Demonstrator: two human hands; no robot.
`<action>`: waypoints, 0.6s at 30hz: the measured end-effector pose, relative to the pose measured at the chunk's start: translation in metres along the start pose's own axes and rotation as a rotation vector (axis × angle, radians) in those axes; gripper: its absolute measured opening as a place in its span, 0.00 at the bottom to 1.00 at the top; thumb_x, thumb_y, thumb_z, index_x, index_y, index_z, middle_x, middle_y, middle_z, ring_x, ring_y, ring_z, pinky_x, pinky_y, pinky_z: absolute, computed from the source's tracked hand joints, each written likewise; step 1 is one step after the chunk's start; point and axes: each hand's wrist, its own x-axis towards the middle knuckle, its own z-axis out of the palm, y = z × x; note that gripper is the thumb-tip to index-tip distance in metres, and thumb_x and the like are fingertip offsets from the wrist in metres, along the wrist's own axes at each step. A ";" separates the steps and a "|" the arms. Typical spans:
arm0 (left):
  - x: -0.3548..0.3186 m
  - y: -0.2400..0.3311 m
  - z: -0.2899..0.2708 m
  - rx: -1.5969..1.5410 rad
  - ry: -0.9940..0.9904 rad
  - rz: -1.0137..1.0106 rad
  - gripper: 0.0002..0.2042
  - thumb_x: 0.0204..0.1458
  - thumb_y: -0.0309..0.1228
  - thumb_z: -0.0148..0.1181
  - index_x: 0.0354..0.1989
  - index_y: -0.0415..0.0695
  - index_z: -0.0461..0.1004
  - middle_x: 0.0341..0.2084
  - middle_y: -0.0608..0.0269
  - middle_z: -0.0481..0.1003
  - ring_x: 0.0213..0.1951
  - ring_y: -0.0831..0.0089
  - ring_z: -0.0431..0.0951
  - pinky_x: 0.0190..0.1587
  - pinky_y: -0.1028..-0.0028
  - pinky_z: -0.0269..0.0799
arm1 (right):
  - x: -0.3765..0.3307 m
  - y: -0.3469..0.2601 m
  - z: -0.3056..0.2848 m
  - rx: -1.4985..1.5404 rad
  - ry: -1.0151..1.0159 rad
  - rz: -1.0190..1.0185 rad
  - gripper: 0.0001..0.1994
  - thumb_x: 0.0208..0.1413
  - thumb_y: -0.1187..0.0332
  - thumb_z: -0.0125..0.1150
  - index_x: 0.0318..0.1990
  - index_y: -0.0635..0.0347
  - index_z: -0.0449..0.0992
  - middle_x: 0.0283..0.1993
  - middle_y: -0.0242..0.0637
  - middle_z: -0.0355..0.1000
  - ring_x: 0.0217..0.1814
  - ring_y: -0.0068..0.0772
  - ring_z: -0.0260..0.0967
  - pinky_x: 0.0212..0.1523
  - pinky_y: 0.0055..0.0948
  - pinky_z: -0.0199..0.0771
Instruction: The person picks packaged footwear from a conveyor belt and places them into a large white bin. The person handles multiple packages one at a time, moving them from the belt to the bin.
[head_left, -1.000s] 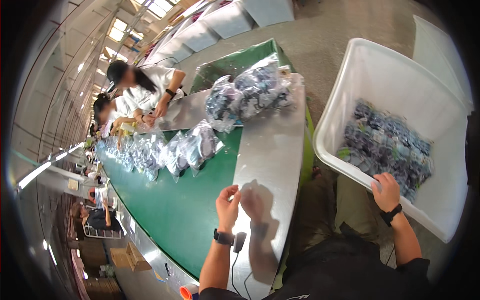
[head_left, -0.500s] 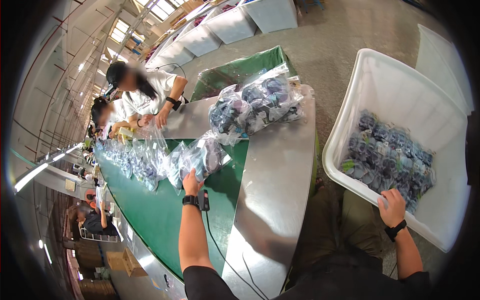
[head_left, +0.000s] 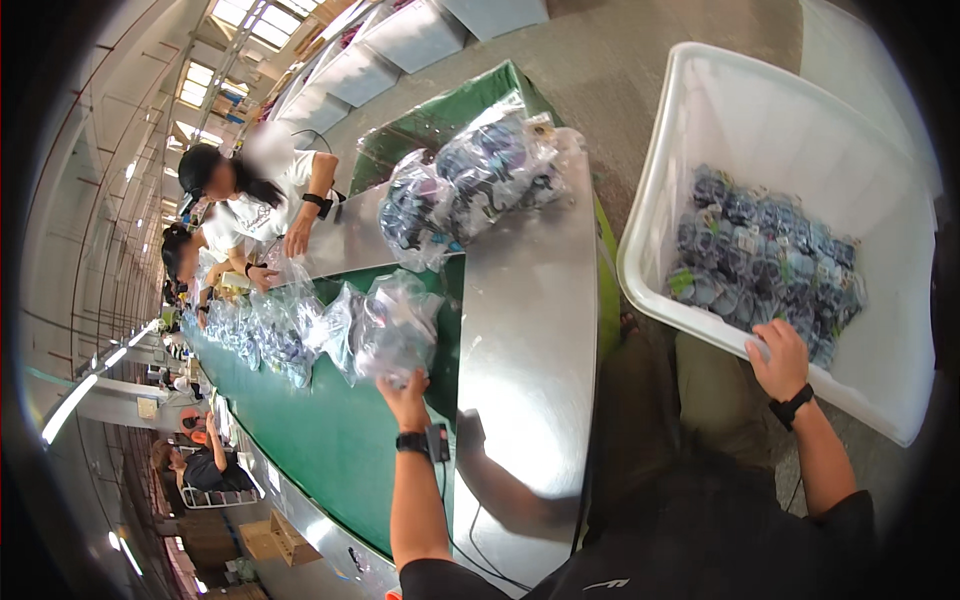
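The left hand was extended over the green conveyor belt, its fingers closed on the lower edge of a clear plastic bag packed with small dark items. That bag lay on the belt, just beside the polished steel desk along the belt's right side. A black wrist device sat on the left forearm.

The right hand rested on the near rim of a large white plastic bin, fingers curled over the edge and gripping it. Inside the bin lay a heap of small blue-grey packaged goods, touching the near wall just beyond the fingers. A black watch was worn on the right wrist.

Further clear bags of the same goods lay in a row along the belt to the left. A larger pile of filled bags rested at the far end of the steel desk. A co-worker in a white shirt stood at the far side of the belt, hands on a bag.
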 end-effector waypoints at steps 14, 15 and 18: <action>-0.126 0.066 0.019 -0.105 -0.114 -0.152 0.33 0.68 0.36 0.57 0.77 0.45 0.49 0.59 0.48 0.71 0.56 0.62 0.77 0.54 0.62 0.79 | -0.007 0.013 0.007 0.023 0.028 -0.027 0.12 0.58 0.62 0.66 0.42 0.61 0.79 0.37 0.41 0.73 0.42 0.48 0.74 0.42 0.43 0.74; -0.125 0.068 0.028 -0.059 -0.120 -0.140 0.34 0.67 0.34 0.58 0.77 0.45 0.49 0.58 0.48 0.71 0.54 0.62 0.78 0.53 0.63 0.79 | -0.008 0.013 0.006 0.046 0.009 -0.012 0.12 0.58 0.63 0.66 0.42 0.61 0.79 0.38 0.41 0.73 0.42 0.48 0.74 0.43 0.43 0.74; -0.127 0.081 0.054 -0.001 -0.074 -0.177 0.38 0.61 0.25 0.61 0.77 0.43 0.47 0.56 0.46 0.72 0.49 0.64 0.78 0.49 0.65 0.79 | -0.005 0.009 0.000 0.154 -0.023 0.043 0.12 0.57 0.65 0.66 0.45 0.61 0.80 0.40 0.42 0.75 0.44 0.49 0.74 0.46 0.42 0.75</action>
